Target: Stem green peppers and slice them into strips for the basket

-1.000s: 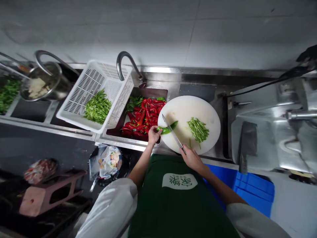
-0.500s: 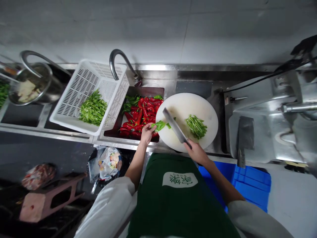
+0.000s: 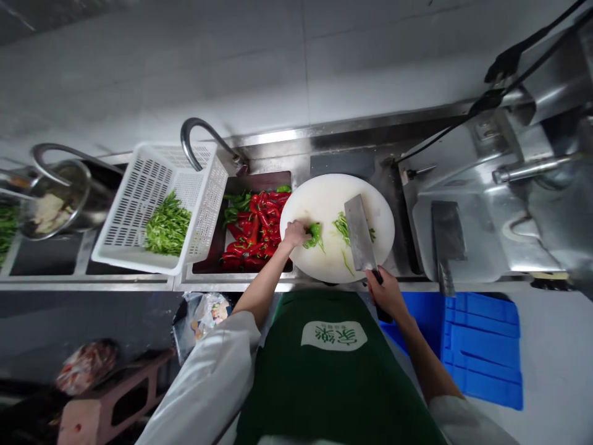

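My left hand (image 3: 297, 235) is closed on a green pepper (image 3: 314, 235), pressing it against the left part of the round white cutting board (image 3: 324, 191). My right hand (image 3: 385, 292) is wrapped round the black handle of a cleaver (image 3: 360, 232). The broad blade lies over a heap of green pepper strips (image 3: 341, 227), covering much of it; a few strips poke out on both sides. One loose strip (image 3: 347, 262) rests on the board left of the blade.
Left of the board, a sink holds red peppers (image 3: 252, 228) and some green ones (image 3: 239, 204). A white basket (image 3: 125, 232) with cut greens stands further left under a faucet (image 3: 188, 139). A second cleaver (image 3: 448, 232) lies at right. Below is a blue crate (image 3: 482, 352).
My left hand has brought the green pepper from the board's left edge onto the board. The cleaver has moved right, from the board's left side onto the strips. The view has shifted slightly.
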The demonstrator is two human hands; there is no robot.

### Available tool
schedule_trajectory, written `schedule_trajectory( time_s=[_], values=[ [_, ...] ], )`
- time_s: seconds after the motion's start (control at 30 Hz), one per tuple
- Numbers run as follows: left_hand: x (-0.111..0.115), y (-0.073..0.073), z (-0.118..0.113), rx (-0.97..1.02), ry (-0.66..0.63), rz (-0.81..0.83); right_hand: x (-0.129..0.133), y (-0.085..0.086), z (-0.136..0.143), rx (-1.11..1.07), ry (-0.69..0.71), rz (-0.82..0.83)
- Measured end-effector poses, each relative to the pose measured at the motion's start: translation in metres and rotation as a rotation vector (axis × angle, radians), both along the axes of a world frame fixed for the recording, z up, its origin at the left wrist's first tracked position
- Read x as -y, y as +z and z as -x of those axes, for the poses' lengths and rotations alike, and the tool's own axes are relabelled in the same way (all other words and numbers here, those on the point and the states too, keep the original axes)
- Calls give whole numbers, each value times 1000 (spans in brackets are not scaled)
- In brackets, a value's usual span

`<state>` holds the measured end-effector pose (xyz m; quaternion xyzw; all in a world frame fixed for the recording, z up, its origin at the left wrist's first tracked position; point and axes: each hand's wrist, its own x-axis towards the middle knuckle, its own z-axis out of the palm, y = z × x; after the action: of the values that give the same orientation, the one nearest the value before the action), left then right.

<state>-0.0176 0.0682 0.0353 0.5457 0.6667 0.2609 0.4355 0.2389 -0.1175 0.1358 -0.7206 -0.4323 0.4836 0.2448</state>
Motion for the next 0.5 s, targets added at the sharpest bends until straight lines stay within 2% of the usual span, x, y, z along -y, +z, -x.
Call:
schedule_trajectory(
  time_s=[0.07, 0.13, 0.23, 0.3, 0.37, 0.5],
  values=[
    [4, 3, -13, -91, -152, 7, 2, -3, -2, 2, -10, -6],
    [18, 5, -29, -94, -292, -14, 2, -6, -5, 23, -18, -33],
    [48, 7, -50, -9, -378, -36, 0, -11, -11, 51, -36, -70],
    [62, 7, -58, -3, -350, -49, -1, -13, -15, 63, -48, -79],
    [66, 8, -58, -9, -292, -75, -2, -13, -19, 79, -53, -92],
    [55, 18, -28, 4, -157, -150, -2, -9, -25, 154, -13, -126]
  ],
)
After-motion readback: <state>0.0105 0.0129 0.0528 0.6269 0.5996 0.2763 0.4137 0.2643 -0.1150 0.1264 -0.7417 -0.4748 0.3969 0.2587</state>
